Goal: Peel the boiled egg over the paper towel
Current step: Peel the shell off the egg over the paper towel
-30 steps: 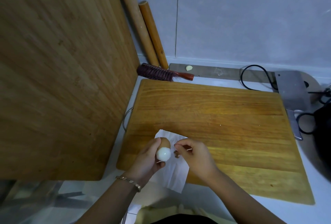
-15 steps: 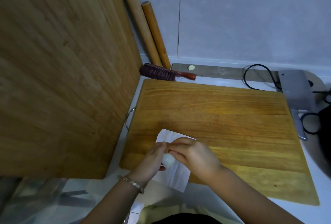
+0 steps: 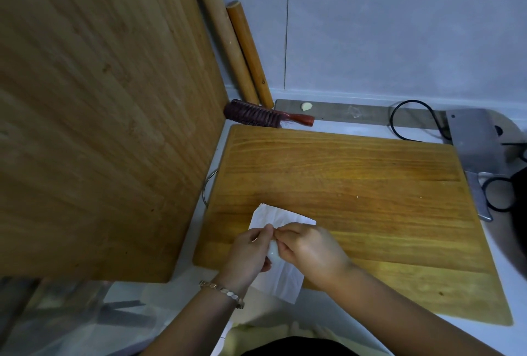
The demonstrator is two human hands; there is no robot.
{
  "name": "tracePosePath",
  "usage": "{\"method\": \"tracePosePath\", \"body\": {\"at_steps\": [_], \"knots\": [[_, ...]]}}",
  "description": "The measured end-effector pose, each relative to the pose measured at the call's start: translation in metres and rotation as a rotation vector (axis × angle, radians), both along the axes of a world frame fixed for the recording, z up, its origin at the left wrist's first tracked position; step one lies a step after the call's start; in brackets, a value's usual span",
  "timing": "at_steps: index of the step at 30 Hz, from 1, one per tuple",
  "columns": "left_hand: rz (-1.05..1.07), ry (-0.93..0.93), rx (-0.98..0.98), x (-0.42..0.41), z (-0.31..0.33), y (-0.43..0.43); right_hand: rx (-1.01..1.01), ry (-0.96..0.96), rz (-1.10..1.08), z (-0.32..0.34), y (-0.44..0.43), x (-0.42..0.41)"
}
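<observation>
Over the near-left corner of the cutting board (image 3: 356, 184), above the paper towel (image 3: 281, 273): left hand (image 3: 246, 253), bracelet at the wrist, curled around the boiled egg (image 3: 273, 250), only a sliver of bare white showing between the two hands. Right hand (image 3: 310, 247) pressed close against it, fingertips (image 3: 281, 232) pinched narrow at the egg's top, apparently picking at shell; whether a fragment is gripped cannot be told. Judged partway done: white flesh exposed at the near end, the far end hidden, so remaining shell uncertain; no shell pieces discernible on the towel. Around, from the left: large upright wooden board (image 3: 99, 113) leaning close beside the work; two rolling pins (image 3: 236, 50) propped against the wall; hairbrush (image 3: 265, 115) behind the cutting board; black cable (image 3: 410, 120); cleaver (image 3: 473, 147) and scissors (image 3: 499, 194) off the board's right edge. Nothing between hands and towel.
</observation>
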State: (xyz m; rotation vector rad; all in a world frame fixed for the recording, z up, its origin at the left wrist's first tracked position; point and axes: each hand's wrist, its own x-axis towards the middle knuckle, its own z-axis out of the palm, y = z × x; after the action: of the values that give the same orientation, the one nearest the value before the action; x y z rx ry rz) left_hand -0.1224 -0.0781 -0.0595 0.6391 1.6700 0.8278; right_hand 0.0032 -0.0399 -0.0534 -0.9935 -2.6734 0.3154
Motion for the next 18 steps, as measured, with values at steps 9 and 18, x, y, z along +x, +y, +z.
{"method": "tracePosePath", "body": {"at_steps": [9, 18], "knots": [[0.107, -0.102, 0.014, -0.005, -0.012, -0.002, -0.698, 0.401, -0.49, -0.032, 0.011, 0.004], [0.199, -0.172, -0.032, -0.012, -0.027, -0.005, -0.902, 0.37, -0.55, -0.046, 0.005, 0.0]]}}
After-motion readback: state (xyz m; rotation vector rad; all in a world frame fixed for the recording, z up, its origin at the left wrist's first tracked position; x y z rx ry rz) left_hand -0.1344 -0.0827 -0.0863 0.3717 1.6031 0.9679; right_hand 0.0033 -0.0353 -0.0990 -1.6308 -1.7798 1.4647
